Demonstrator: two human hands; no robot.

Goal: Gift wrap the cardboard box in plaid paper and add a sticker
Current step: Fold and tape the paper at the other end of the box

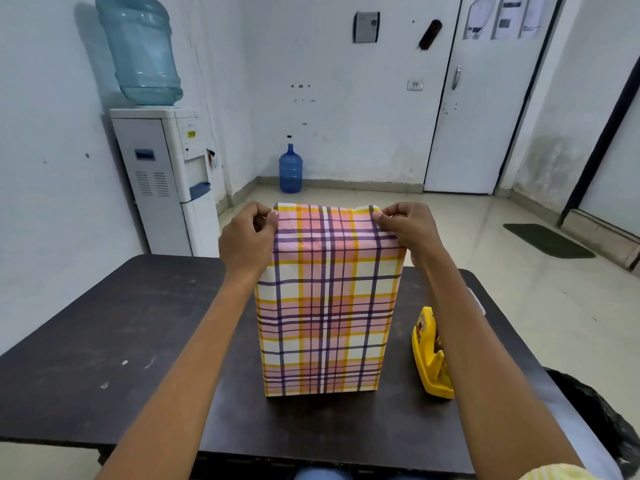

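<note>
A tall box wrapped in plaid paper (323, 317) of pink, yellow and purple stands upright on the dark table (121, 341). The cardboard itself is hidden under the paper. Loose paper rises above the box's top edge. My left hand (247, 237) pinches the paper at the upper left corner. At the upper right corner my right hand (407, 226) pinches the paper the same way. No sticker shows in this view.
A yellow tape dispenser (431, 358) lies on the table just right of the box, partly behind my right forearm. A black plastic bag (595, 420) sits off the table's right side. A water dispenser (169, 174) stands beyond the table's far left corner.
</note>
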